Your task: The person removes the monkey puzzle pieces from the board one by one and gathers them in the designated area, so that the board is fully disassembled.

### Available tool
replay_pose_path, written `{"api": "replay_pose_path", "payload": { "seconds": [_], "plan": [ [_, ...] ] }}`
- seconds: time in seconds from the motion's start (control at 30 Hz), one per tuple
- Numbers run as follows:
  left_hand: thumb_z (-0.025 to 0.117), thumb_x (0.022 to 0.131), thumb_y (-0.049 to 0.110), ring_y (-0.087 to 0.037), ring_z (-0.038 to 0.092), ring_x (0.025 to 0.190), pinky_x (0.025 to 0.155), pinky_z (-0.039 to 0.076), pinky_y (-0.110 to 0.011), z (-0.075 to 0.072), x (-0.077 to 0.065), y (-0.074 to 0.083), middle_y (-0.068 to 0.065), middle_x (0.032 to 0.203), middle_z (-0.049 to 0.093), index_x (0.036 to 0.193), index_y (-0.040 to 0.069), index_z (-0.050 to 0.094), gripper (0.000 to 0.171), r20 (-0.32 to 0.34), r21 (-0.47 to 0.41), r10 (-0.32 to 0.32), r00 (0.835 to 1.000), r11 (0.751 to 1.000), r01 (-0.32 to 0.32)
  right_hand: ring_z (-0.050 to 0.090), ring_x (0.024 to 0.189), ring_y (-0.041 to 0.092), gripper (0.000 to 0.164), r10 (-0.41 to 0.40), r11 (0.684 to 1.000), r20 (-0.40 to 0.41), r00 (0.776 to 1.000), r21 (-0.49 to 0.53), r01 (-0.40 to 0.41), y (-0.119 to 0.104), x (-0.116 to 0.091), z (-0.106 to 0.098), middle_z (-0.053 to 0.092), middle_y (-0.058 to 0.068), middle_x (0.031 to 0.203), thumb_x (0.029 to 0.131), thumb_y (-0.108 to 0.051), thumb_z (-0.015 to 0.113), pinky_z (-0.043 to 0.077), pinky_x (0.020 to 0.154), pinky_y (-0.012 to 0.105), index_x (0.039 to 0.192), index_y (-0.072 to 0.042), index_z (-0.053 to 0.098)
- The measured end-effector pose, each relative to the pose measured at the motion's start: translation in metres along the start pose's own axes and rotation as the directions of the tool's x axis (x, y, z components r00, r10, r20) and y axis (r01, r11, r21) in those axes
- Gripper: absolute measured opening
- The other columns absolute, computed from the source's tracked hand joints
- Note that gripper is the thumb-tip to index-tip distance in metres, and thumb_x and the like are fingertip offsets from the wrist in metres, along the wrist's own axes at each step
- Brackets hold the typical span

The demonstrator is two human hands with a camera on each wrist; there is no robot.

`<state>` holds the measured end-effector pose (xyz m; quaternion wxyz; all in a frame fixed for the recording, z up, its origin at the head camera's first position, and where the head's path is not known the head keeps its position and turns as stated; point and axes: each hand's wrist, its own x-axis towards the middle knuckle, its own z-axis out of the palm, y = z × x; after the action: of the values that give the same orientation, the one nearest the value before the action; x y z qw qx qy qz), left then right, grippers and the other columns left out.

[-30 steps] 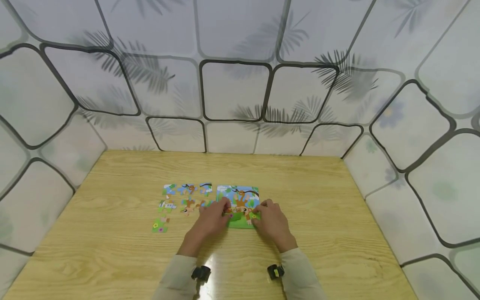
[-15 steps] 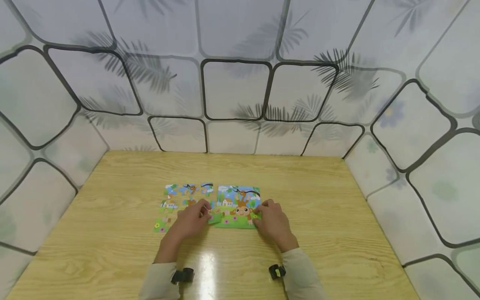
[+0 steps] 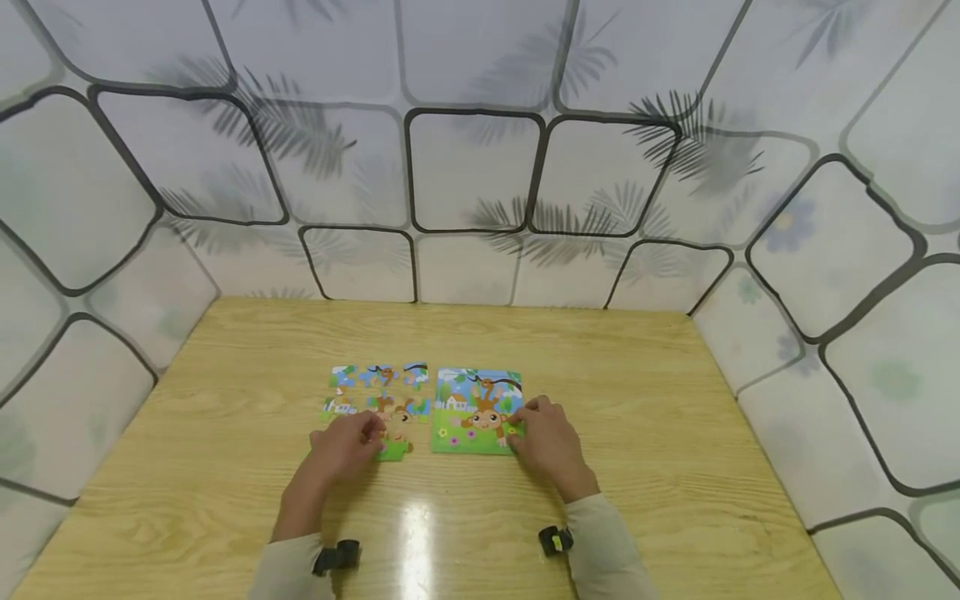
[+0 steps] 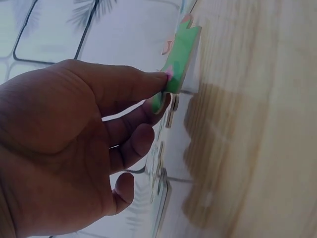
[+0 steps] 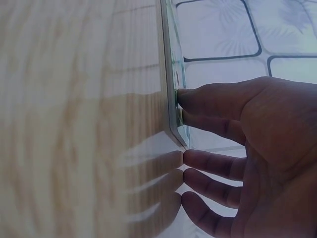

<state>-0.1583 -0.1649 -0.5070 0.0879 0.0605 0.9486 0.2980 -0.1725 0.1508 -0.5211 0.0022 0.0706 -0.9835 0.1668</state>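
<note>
My left hand [image 3: 341, 450] pinches a green puzzle piece [image 4: 182, 59] between thumb and index finger, with the other fingers loosely bent. In the left wrist view, the piece is tilted up close over the table; a pink spot shows beside the thumb. Other puzzle pieces [image 3: 380, 376] with parts of a monkey picture lie spread around it. The square monkey puzzle picture [image 3: 467, 442] lies flat to the right of them. My right hand [image 3: 553, 442] is at its right edge, thumb and index fingertips on its surface. The remaining right fingers touch the table beside the edge.
The wood-grain table [image 3: 637, 417] reaches back to a pale wall [image 3: 472, 175] with dark outlined blocks and leaf prints. Similar side walls bound it left and right. Dark wrist cameras [image 3: 555, 541] sit at both sleeves.
My left hand has moved left from over the monkey picture to the loose pieces, carrying the green puzzle piece. The house and flowers on the picture are now uncovered. The right hand has stayed put.
</note>
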Motion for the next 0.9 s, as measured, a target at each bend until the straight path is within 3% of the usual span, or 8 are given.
{"api": "replay_pose_path", "payload": {
  "seconds": [0.17, 0.67, 0.8, 0.9],
  "plan": [
    [0.067, 0.089, 0.018, -0.021, 0.061, 0.093, 0.078, 0.031, -0.049, -0.003, -0.003, -0.005, 0.000, 0.098, 0.068, 0.108, 0.011, 0.065, 0.021, -0.015, 0.025, -0.054, 0.998, 0.998, 0.054, 0.055, 0.104, 0.029, 0.021, -0.011, 1.000, 0.003, 1.000, 0.000, 0.011, 0.002, 0.003, -0.003, 0.058, 0.006, 0.113, 0.082, -0.033, 0.076, 0.051, 0.073, 0.041, 0.100, -0.022, 0.074],
    [0.067, 0.088, 0.017, -0.027, 0.061, 0.099, 0.081, 0.031, -0.060, -0.006, -0.001, 0.001, -0.003, 0.101, 0.069, 0.103, 0.012, 0.068, 0.016, -0.057, 0.078, -0.089, 0.994, 0.993, 0.093, 0.054, 0.107, 0.029, 0.022, -0.021, 1.000, 0.020, 1.000, 0.009, 0.021, 0.007, 0.013, -0.007, 0.058, 0.006, 0.116, 0.084, -0.033, 0.074, 0.051, 0.076, 0.041, 0.103, -0.021, 0.073],
    [0.060, 0.092, 0.023, -0.028, 0.059, 0.102, 0.080, 0.032, -0.060, -0.005, 0.005, 0.007, -0.005, 0.105, 0.067, 0.107, 0.010, 0.067, 0.021, -0.084, 0.033, -0.097, 0.992, 0.994, 0.100, 0.054, 0.110, 0.029, 0.022, -0.013, 1.000, 0.030, 0.999, 0.008, 0.013, 0.008, 0.013, -0.007, 0.058, 0.006, 0.118, 0.086, -0.033, 0.072, 0.051, 0.078, 0.043, 0.104, -0.021, 0.072],
    [0.057, 0.094, 0.027, -0.028, 0.058, 0.102, 0.082, 0.032, -0.062, -0.002, 0.012, 0.017, -0.006, 0.105, 0.066, 0.108, 0.010, 0.066, 0.024, -0.116, -0.024, -0.061, 0.991, 0.998, 0.058, 0.053, 0.111, 0.029, 0.022, 0.002, 1.000, 0.036, 0.999, 0.014, -0.003, 0.009, 0.014, -0.008, 0.058, 0.006, 0.119, 0.086, -0.033, 0.071, 0.051, 0.078, 0.045, 0.105, -0.021, 0.071]
  ]
}}
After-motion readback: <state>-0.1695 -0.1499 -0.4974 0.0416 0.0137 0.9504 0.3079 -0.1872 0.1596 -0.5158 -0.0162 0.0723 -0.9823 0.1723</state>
